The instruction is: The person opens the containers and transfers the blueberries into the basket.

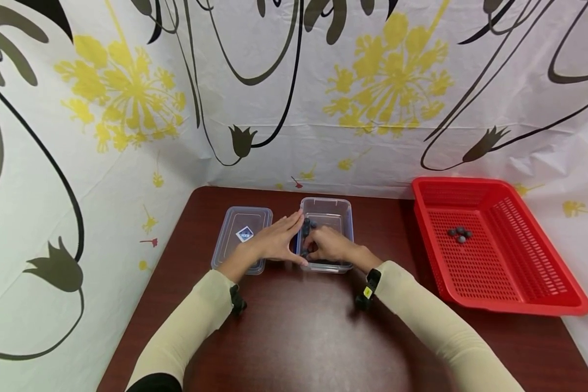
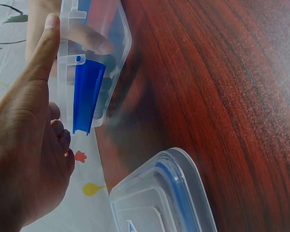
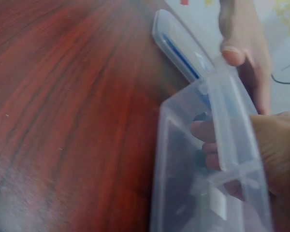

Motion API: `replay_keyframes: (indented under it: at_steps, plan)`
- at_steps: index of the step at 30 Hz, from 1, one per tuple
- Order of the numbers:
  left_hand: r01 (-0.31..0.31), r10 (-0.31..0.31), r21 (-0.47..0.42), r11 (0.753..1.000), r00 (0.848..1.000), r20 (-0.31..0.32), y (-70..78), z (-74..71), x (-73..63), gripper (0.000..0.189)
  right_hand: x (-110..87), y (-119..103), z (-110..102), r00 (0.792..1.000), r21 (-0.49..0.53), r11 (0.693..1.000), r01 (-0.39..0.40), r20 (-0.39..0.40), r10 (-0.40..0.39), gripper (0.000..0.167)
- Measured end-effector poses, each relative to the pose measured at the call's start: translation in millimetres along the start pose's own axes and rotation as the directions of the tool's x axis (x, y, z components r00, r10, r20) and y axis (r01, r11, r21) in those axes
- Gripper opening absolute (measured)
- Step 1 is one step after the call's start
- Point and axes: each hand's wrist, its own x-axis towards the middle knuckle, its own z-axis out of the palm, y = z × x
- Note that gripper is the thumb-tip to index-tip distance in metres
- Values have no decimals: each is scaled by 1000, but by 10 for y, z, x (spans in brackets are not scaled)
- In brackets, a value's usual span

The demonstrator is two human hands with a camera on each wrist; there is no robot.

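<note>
A clear plastic food box [image 1: 340, 208] stands without its lid on the table, with small dark round balls [image 2: 106, 84], blueberry-like in size, along its left side. My left hand [image 1: 277, 238] spans that side from outside, its fingers fairly straight near the back corner and its thumb at the front corner. Inside the box, my right hand [image 1: 329, 243] reaches down with bent fingers [image 3: 203, 130] among the balls. Whether it pinches one is hidden by the fingers and the cloudy wall. A blue clip [image 2: 88, 94] hangs from the box's left rim.
The clear lid [image 1: 225, 239] with a blue label lies on the table left of the box. To the right stands a red plastic basket [image 1: 495, 305] with several dark balls [image 1: 460, 234] in it. A patterned sheet [image 1: 294, 147] hangs behind the brown table [image 1: 304, 337].
</note>
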Motion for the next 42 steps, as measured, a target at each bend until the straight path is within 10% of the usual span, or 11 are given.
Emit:
replay_keyframes:
  at_steps: [19,42]
  plan:
    - [-13,13,16,1000,1000,1,-29,23,19,133,-564,263,-988,984,59,989,133,-128,-125,20]
    - [-11,11,16,1000,1000,-5,-27,33,18,134,-1901,1099,-1995,962,-51,977,-207,-190,194,21]
